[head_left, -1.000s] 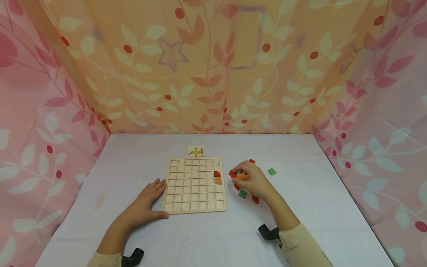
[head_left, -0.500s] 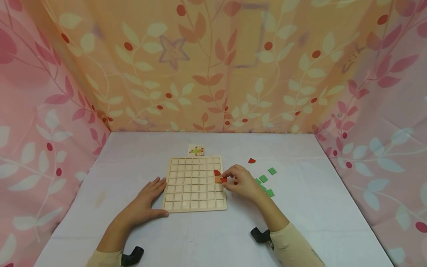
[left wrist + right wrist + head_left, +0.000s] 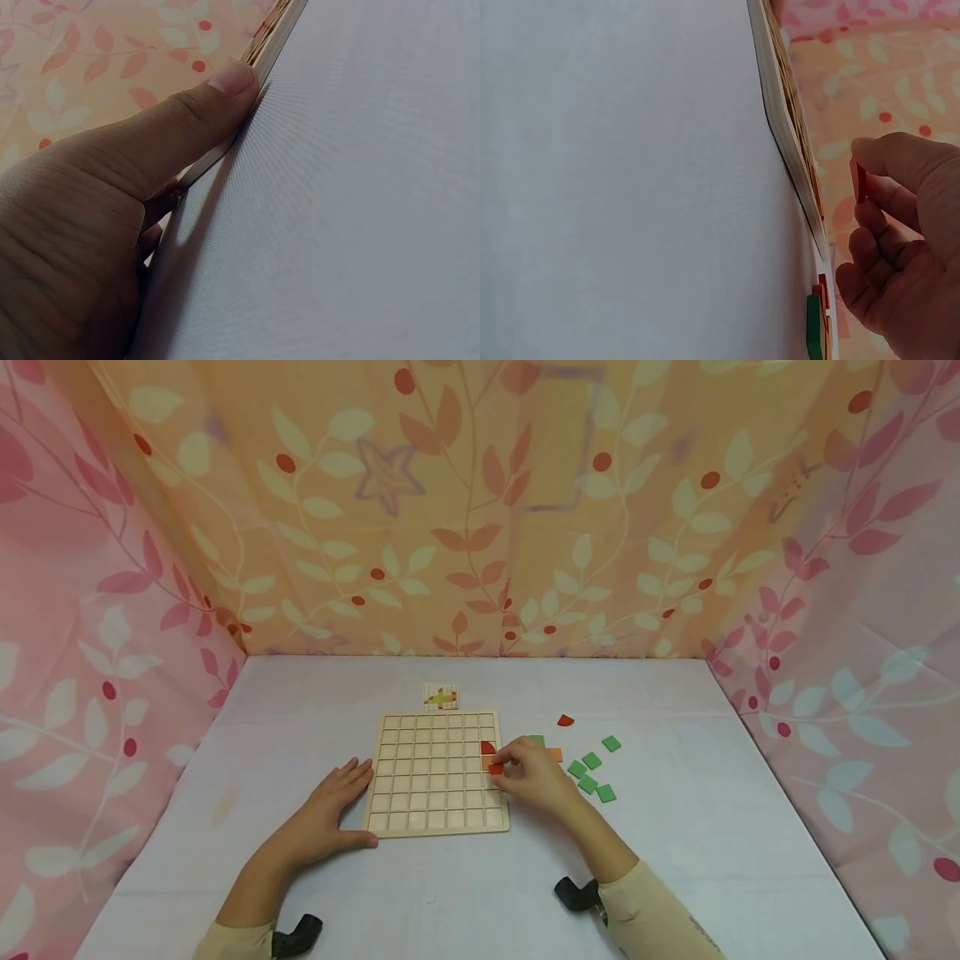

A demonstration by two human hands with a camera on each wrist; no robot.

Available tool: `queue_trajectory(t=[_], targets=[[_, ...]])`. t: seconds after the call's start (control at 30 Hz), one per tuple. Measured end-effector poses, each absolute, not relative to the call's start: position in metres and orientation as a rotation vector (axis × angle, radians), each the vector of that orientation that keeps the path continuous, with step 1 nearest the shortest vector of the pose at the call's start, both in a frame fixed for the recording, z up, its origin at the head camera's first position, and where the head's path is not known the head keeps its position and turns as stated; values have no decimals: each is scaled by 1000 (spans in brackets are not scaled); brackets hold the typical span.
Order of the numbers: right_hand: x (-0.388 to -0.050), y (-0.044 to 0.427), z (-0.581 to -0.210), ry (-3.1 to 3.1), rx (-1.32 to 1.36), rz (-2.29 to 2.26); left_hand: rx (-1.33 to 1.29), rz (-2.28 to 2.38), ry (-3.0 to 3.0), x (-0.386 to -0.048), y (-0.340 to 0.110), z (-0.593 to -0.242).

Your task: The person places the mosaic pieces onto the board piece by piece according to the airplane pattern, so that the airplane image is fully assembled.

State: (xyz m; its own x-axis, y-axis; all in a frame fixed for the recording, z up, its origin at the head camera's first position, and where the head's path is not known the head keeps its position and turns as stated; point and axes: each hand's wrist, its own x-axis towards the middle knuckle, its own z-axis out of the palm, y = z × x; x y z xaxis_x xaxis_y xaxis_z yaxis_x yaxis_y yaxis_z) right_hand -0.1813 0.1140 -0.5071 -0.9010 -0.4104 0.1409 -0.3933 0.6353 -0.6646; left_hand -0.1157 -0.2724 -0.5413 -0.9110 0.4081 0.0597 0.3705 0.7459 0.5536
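Note:
A wooden grid board (image 3: 431,777) lies on the table. Its right column holds a red quarter-circle tile (image 3: 487,747) with an orange square tile (image 3: 487,762) just below. My right hand (image 3: 536,774) pinches another red tile (image 3: 496,769) between thumb and fingertip, over the board's right side at the orange square. The right wrist view shows this thin red tile (image 3: 859,180) held above the board. My left hand (image 3: 330,806) rests against the board's left edge with fingers extended, and its thumb (image 3: 202,112) touches the near-left corner.
A small picture card (image 3: 440,697) lies behind the board. Several green tiles (image 3: 591,761) are scattered to the right of my right hand. A loose red tile (image 3: 566,720) lies farther back, and an orange tile (image 3: 556,754) is partly hidden behind the hand.
My right hand has moved left from the loose tiles to the board's right side, carrying a red tile. The left hand has stayed at the board's left edge.

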Motion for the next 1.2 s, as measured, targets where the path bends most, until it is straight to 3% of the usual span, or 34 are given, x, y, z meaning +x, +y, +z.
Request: queue_trajectory(t=[1.2], targets=[[-172, 99, -521, 2963, -606, -907, 659, 919, 2869, -116, -274, -543]])
